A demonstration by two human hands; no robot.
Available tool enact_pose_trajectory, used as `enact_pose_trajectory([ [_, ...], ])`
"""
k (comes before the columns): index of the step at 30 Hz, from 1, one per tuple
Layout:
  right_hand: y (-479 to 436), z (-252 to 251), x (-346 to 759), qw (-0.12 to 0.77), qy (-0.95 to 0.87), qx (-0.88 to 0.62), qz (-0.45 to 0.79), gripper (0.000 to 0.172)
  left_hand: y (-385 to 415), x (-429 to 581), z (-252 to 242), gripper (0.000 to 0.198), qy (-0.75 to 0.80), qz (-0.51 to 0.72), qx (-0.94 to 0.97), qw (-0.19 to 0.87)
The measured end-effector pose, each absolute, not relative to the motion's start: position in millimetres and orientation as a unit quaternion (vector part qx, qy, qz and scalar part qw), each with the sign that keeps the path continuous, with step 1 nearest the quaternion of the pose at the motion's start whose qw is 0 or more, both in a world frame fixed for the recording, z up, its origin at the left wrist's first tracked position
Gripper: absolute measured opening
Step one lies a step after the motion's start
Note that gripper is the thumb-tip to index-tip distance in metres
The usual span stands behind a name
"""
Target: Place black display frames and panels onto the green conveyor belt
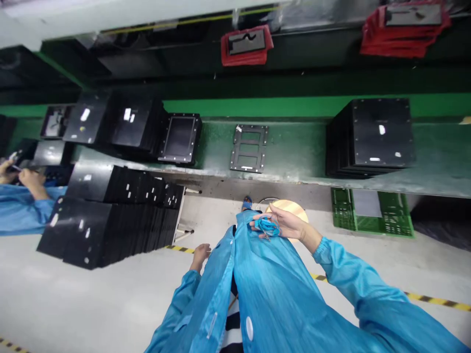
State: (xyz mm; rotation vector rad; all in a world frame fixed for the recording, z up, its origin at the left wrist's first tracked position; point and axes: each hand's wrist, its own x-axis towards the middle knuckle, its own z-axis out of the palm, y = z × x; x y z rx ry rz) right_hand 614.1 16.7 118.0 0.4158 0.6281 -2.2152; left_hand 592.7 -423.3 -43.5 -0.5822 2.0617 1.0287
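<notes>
Cord (267, 227) lies bunched in the upturned right hand (286, 224).

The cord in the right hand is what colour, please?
The cord is bright blue, best seen in the head view.

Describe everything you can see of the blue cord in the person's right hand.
The blue cord is thin and looks flexible, bunched into a loose bundle of loops. It lies against the fingers of the right hand, above the blue coat. Its exact material and ends are too small to make out.
</notes>
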Motion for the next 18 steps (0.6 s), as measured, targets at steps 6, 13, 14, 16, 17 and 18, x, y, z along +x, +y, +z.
enact_pose_trajectory([
  [6,45.6,125.8,568.1,0.363,0.287,0.168,-0.871,0.084,-379.6,479.4,-28.0,0.029,0.797,0.416,-0.218,0.378],
  [13,61.1,123.3,547.2,0.327,0.408,0.207,-0.827,0.057,-342.4,406.0,-20.6,0.036,0.795,0.441,-0.162,0.384],
  [14,60.9,120.8,545.1,0.324,0.441,0.221,-0.807,0.054,-338.6,399.6,-17.6,0.036,0.796,0.441,-0.150,0.387],
  [16,57.1,115.2,539.8,0.325,0.523,0.241,-0.750,0.048,-332.8,385.5,-11.1,0.036,0.801,0.439,-0.121,0.388],
  [17,53.2,112.5,536.1,0.329,0.566,0.237,-0.717,0.048,-330.6,377.3,-8.1,0.036,0.804,0.438,-0.104,0.388],
  [18,47.9,110.1,531.5,0.331,0.609,0.225,-0.685,0.051,-328.9,368.0,-5.4,0.036,0.805,0.438,-0.088,0.389],
])
